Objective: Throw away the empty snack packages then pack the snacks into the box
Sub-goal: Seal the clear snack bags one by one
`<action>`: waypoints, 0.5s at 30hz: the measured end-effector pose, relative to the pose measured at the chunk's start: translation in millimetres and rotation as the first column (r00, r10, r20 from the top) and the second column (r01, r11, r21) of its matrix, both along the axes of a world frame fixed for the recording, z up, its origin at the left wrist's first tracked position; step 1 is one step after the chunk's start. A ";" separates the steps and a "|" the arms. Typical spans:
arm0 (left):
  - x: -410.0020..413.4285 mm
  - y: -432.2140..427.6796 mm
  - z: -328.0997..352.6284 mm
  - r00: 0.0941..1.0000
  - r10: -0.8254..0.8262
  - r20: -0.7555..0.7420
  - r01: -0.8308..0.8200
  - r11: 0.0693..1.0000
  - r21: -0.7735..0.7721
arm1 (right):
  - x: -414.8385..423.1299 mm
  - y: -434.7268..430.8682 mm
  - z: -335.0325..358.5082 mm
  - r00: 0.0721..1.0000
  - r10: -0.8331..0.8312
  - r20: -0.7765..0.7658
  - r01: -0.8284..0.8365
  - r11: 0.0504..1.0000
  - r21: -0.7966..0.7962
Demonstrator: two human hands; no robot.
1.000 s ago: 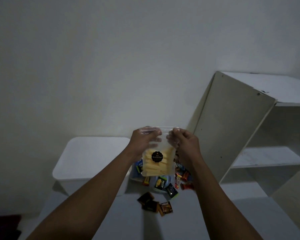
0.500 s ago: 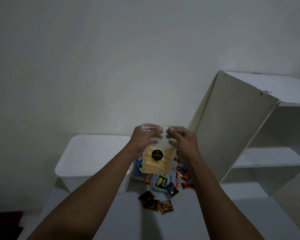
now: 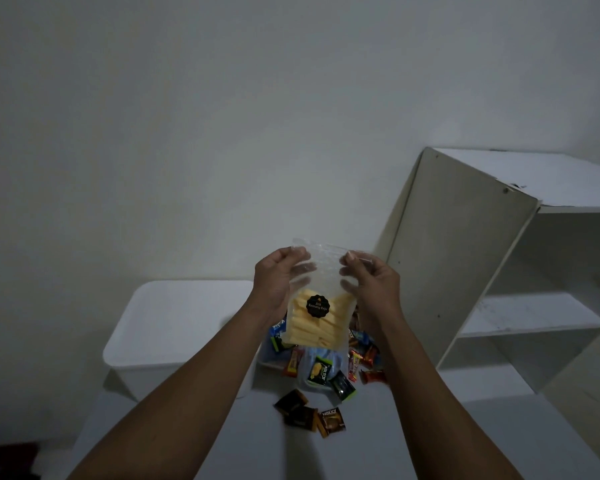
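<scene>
The bag (image 3: 317, 289) is clear, glossy plastic film with a matt black sticker (image 3: 318, 305). The wrappers (image 3: 331, 421) below are shiny foil or plastic. The bin (image 3: 174, 327) looks like smooth matt white plastic. The shelf (image 3: 465, 271) is painted board, its faces dull and scuffed. The surface (image 3: 257, 452) is plain, matt white.

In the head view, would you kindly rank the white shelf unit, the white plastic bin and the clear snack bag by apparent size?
1. White shelf unit
2. White plastic bin
3. Clear bag of yellow snack sticks, though it is held nearer the camera, so looks enlarged.

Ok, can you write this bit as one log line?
left hand + right hand: holding potato stick bag top | above snack pile | white bin left
</scene>
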State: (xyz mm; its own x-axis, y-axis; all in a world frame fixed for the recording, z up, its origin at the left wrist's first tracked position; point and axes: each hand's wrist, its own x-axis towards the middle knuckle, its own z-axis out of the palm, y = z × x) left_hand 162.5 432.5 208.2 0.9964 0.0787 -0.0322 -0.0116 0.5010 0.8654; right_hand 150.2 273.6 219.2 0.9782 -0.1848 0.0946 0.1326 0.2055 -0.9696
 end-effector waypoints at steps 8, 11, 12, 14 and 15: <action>-3.1 -7.3 3.4 0.982 0.170 0.082 -0.179 0.977 0.119 | -0.8 4.9 0.3 0.995 0.103 0.007 -0.103 0.994 -0.026; -3.2 -10.1 3.8 0.980 0.173 0.098 -0.186 0.971 0.148 | 0.4 4.9 -0.9 0.992 0.124 -0.028 -0.125 0.991 -0.052; -3.3 -10.4 4.4 0.982 0.163 0.100 -0.177 0.972 0.153 | 0.5 5.3 -0.7 0.992 0.122 -0.032 -0.124 0.990 -0.064; -3.4 -10.4 5.6 0.986 0.132 0.101 -0.147 0.976 0.161 | 1.2 6.0 0.7 0.994 0.105 -0.031 -0.107 0.992 -0.071; -3.7 -10.2 5.9 0.989 0.112 0.100 -0.128 0.977 0.169 | 1.4 5.7 1.4 0.996 0.085 -0.032 -0.087 0.994 -0.069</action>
